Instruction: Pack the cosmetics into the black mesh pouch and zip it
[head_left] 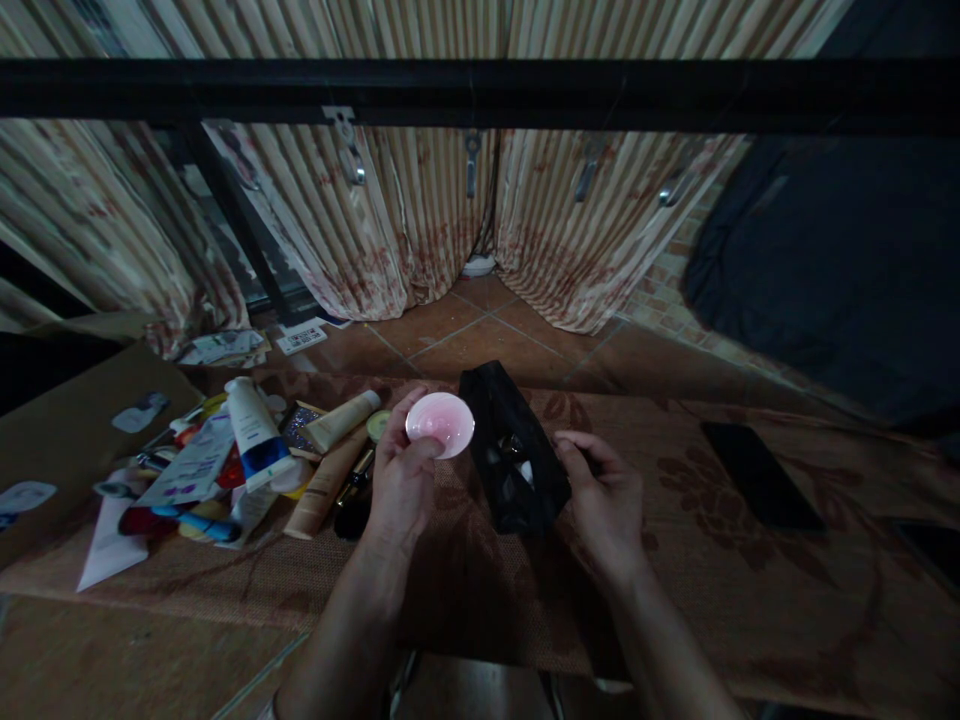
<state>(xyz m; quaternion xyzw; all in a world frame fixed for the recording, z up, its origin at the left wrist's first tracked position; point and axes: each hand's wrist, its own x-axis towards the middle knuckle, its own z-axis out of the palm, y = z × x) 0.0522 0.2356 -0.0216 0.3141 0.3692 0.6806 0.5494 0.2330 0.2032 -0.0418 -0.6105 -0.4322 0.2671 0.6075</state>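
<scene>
A small pink bowl (442,420) with a pale rim is gripped by my left hand (405,475), the thumb pressed inside it. Just right of it, a black pouch (541,440) lies unzipped on the cloth, a white item (527,471) and a shiny one showing inside. My right hand (604,490) pinches at the pouch's right edge, fingers curled; whether the fabric is between the fingertips is hard to see in the dim light. Left of my left hand lie a beige tube (322,497), a cream tube (343,421) and a white-and-blue tube (259,435).
A patterned brown cloth (637,600) covers the table. Several cosmetics are heaped at the left, beside a cardboard box (67,430). A black phone (761,475) lies at the right, with another dark flat object (930,550) near the edge. Curtains (420,220) hang beyond the table.
</scene>
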